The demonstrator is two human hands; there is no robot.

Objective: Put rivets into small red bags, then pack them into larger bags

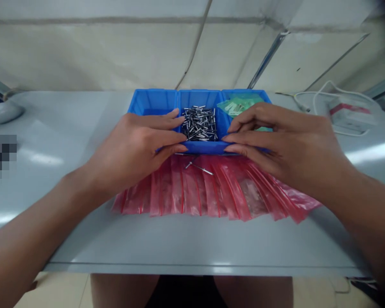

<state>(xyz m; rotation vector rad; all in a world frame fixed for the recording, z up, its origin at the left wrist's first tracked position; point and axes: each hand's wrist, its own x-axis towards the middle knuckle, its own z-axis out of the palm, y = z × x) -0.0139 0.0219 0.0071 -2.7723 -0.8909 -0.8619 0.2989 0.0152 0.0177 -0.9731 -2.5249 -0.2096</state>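
Observation:
Three blue plastic bins point(205, 148) stand side by side. The middle one holds a heap of pop rivets point(199, 124). At its front left corner, my left hand point(137, 143) pinches the rim, thumb outside and fingers over the edge. My right hand point(276, 139) grips the front rim at the right corner in the same way. Small green plastic bags point(240, 104) lie in the right bin, partly behind my right hand. In front, a fanned row of red zip bags point(192, 194) lies flat, with a couple of loose rivets point(202, 169) on top.
The grey table point(186, 244) runs to a front edge near my legs. A white cable point(321, 92) and a white and red box point(349, 113) are at the back right. A grey rounded object point(4, 112) sits at the far left. A pale wall panel point(115, 55) rises behind.

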